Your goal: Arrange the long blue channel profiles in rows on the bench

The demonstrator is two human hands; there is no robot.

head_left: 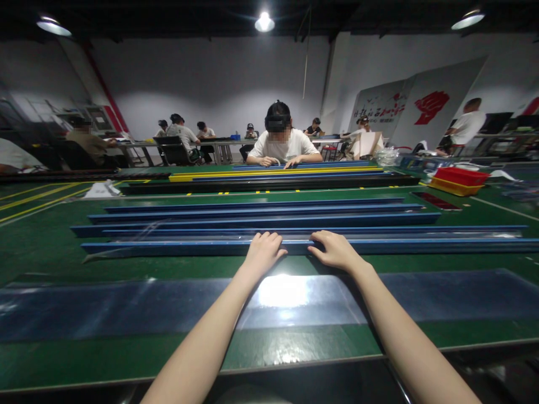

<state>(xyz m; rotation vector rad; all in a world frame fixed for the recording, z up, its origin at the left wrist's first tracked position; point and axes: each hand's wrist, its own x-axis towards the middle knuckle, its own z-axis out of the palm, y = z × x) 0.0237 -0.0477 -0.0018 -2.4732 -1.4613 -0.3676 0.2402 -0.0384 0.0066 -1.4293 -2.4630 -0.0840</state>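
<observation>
A long blue rail (168, 248) lies crosswise on the green table (328, 350). My left hand (264, 251) is closed over it near the middle, thumb on the near side and fingers over the top. Just to the right, my right hand (334, 248) grips the same rail, its thumb curled towards the fingers. Clear film (236, 237) shows in and behind the rail, with loose ends at the left. Between my forearms and out to both sides, a wide transparent plastic strip (126, 308) lies flat, reflecting the lamp.
Several more blue rails (269, 219) lie parallel beyond. Farther off are a black rail (273, 184) and a yellow rail (197, 177), before a co-worker (290, 147). At right are red and yellow bins (461, 178) and a phone (438, 201). A white object (102, 189) stands left.
</observation>
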